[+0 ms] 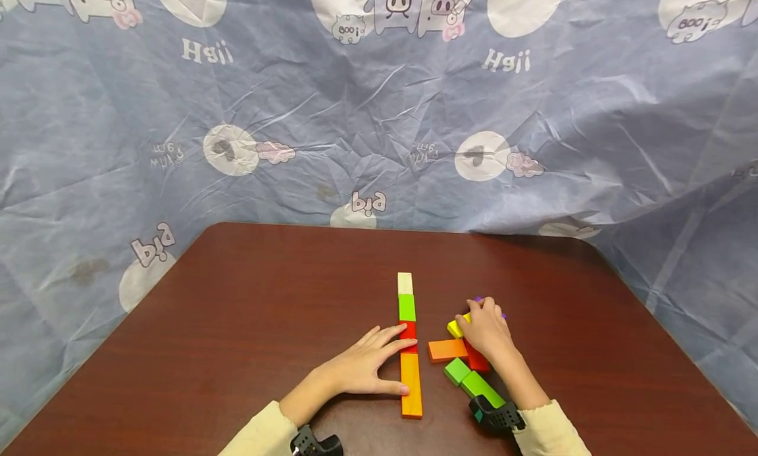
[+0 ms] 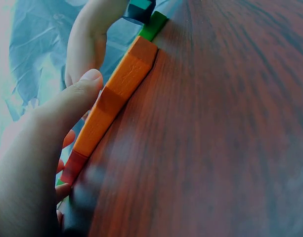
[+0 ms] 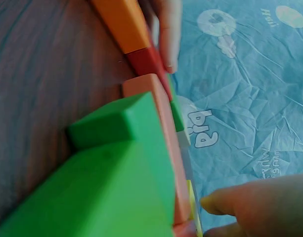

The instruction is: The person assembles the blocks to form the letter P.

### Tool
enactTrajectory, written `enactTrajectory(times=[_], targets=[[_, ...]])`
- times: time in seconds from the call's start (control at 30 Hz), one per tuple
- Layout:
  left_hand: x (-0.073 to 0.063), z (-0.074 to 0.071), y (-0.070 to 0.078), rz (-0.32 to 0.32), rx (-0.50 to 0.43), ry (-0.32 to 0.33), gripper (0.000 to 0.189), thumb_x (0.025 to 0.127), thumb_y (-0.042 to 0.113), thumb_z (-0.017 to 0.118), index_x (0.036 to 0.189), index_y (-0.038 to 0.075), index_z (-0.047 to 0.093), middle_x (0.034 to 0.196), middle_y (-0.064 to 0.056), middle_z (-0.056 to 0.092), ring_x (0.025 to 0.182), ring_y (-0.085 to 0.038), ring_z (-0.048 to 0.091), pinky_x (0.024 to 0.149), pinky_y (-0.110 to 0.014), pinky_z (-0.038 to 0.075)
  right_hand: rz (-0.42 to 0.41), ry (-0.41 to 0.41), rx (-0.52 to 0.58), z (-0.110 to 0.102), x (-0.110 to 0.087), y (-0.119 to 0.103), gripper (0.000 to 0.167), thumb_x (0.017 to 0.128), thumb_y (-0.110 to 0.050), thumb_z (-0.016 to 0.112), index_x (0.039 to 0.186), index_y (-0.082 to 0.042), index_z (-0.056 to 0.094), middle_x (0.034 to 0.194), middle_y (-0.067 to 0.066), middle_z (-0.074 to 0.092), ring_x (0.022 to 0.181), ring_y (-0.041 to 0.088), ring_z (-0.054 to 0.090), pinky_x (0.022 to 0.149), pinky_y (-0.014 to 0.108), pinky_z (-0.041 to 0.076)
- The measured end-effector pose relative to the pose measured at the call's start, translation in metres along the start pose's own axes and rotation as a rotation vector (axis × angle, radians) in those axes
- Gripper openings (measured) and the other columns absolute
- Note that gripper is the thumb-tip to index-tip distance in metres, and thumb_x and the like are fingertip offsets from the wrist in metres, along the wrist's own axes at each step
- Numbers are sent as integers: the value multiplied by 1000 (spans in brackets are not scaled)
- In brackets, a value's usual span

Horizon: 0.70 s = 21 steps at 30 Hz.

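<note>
A straight row of blocks runs away from me in the head view: a long orange block [image 1: 411, 385], a red block [image 1: 408, 337], a bright green block [image 1: 406, 307] and a cream block [image 1: 405, 283]. My left hand [image 1: 370, 364] spreads its fingers along the row's left side, thumb at the orange block and fingertips over the red one. To the right, my right hand [image 1: 489, 329] bends its fingers over a yellow block [image 1: 454, 328] and a purple block [image 1: 504, 316]. The hand covers most of the purple block; I cannot tell whether it grips either one.
Below the right hand lie another orange block [image 1: 447, 351], a dark red block [image 1: 476, 357], a short green block [image 1: 456, 371] and a longer green block [image 1: 482, 389]. They rest on the brown table [image 1: 284, 278]. A patterned blue-grey cloth [image 1: 331, 114] hangs behind it.
</note>
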<state>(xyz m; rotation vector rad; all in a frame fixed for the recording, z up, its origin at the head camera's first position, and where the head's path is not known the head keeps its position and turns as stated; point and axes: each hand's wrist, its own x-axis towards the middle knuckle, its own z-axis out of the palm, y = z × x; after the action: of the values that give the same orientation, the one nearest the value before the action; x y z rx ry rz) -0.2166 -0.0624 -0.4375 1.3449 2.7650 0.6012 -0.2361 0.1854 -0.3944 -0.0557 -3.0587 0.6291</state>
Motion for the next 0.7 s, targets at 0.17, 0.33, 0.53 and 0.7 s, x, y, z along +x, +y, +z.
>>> enactTrajectory(times=[0.17,0.33,0.53,0.7], targets=[[2,3,2,3,6,-7,75,81,65,47,142,29,27,151,2,20,138,-14,22,114,-45,18,50,44,-15,2,0,2,59,88,-24,53,130,14,36,118,33,36,101,41,39,85,50,44],[4,4,2,0,2,-11,76,81,65,48,143,29,25,151,4,19,138,-13,22,114,-45,17,39,76,-26,5,0,4,58,89,-24,52,126,18,38,115,35,33,99,44,40,84,52,45],[2,4,1,2,-8,-2,77,81,65,48,143,28,25,151,3,20,138,-14,23,113,-46,18,-31,62,14,10,2,3,52,90,-21,51,126,15,41,125,33,35,108,45,46,91,54,42],[1,4,-1,6,6,16,77,80,65,49,143,27,26,151,2,22,137,-13,24,113,-47,19,-141,24,47,16,7,-3,48,90,-22,53,125,10,44,129,27,40,112,41,49,97,53,40]])
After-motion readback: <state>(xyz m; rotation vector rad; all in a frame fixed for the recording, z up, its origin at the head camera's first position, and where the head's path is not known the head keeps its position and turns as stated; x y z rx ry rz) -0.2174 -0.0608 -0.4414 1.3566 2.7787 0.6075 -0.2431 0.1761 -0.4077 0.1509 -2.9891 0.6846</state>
